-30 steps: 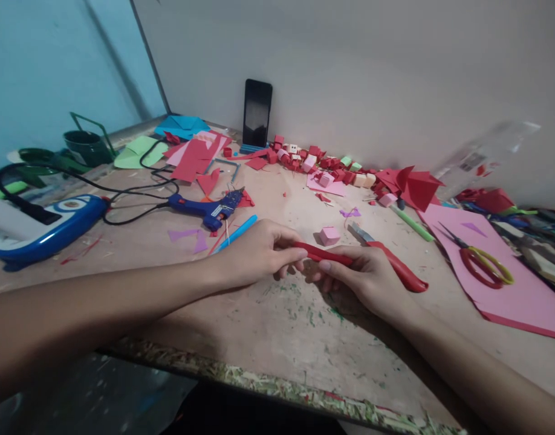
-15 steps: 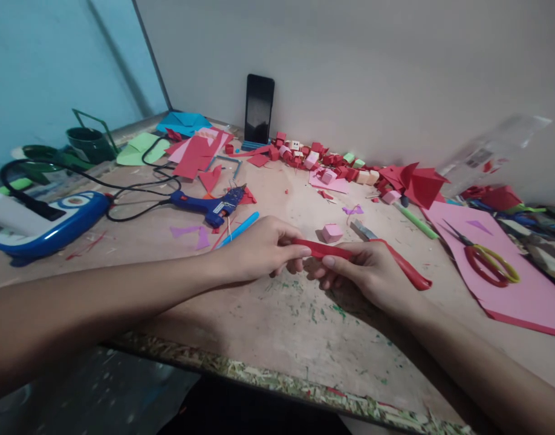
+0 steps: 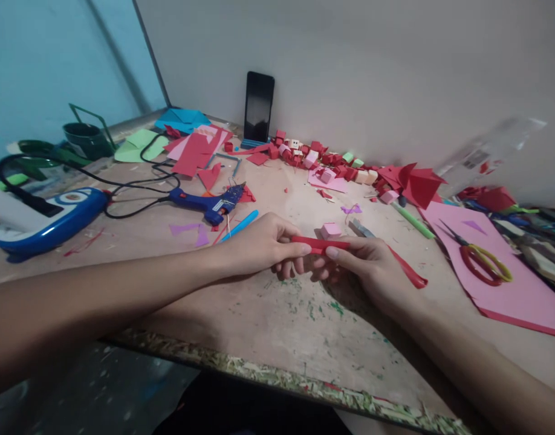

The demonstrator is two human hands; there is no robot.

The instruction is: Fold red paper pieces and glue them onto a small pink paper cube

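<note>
Both my hands meet at the middle of the worn wooden table (image 3: 277, 326). My left hand (image 3: 259, 248) is closed, pinching one end of a long red paper strip (image 3: 320, 244). My right hand (image 3: 372, 269) is closed on the same strip a little further along; the strip's free end trails out to the right past my wrist. A small pink paper cube (image 3: 331, 230) sits just behind the strip, and a utility knife (image 3: 361, 228) lies beside it.
A blue glue gun (image 3: 209, 204) with a black cord and a blue pen (image 3: 239, 225) lie left of my hands. Scissors (image 3: 479, 257) rest on pink paper (image 3: 522, 296) at right. A phone (image 3: 258, 109) leans on the wall, with several paper cubes and red scraps (image 3: 416, 181) along it.
My hands have shifted slightly closer together along the red strip, and the view has tilted a little. Everything else on the table is unmoved.
</note>
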